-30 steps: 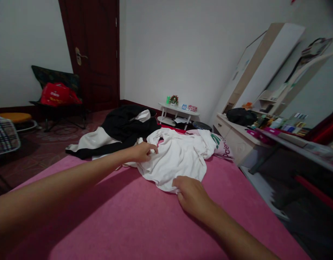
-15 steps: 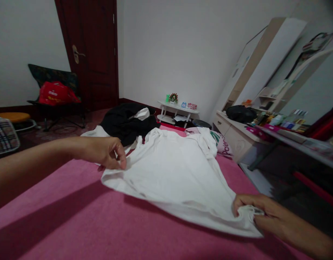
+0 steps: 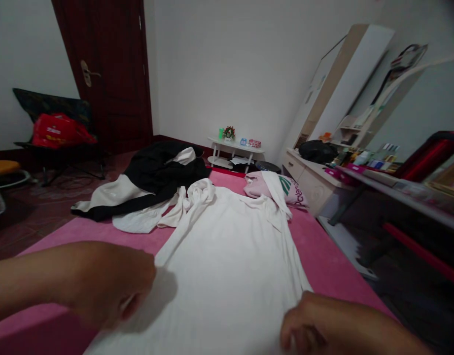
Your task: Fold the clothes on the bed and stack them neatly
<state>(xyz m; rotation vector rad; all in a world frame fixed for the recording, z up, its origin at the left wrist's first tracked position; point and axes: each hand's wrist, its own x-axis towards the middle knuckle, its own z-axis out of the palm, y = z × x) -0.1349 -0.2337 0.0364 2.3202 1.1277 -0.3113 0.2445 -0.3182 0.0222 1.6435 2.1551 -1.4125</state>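
Observation:
A white long-sleeved shirt (image 3: 227, 261) lies spread on the pink bed cover (image 3: 323, 251), with its collar end away from me and its lower end running out of the bottom of the view. My left hand (image 3: 112, 281) is closed at the shirt's left edge, knuckles up, holding the cloth; its fingertips are partly hidden and slightly blurred. On the right edge, lower down, my right hand (image 3: 311, 323) has its fingers curled round the fabric. Between the two hands the cloth stretches fairly flat, and the sleeves lie bunched toward the far end.
Black and white clothes (image 3: 163, 170) are heaped at the far left of the bed. A pink pillow-like bundle (image 3: 256, 185) with printed lettering sits beyond the shirt. To the right stand a dresser (image 3: 304, 175) and a cluttered table (image 3: 393, 190). A small white table (image 3: 236, 145) stands by the wall.
Both hands have come closer to me, pulling the shirt's lower end nearer and out longer. The raised hem has dropped below the view. The camera view has shifted slightly right.

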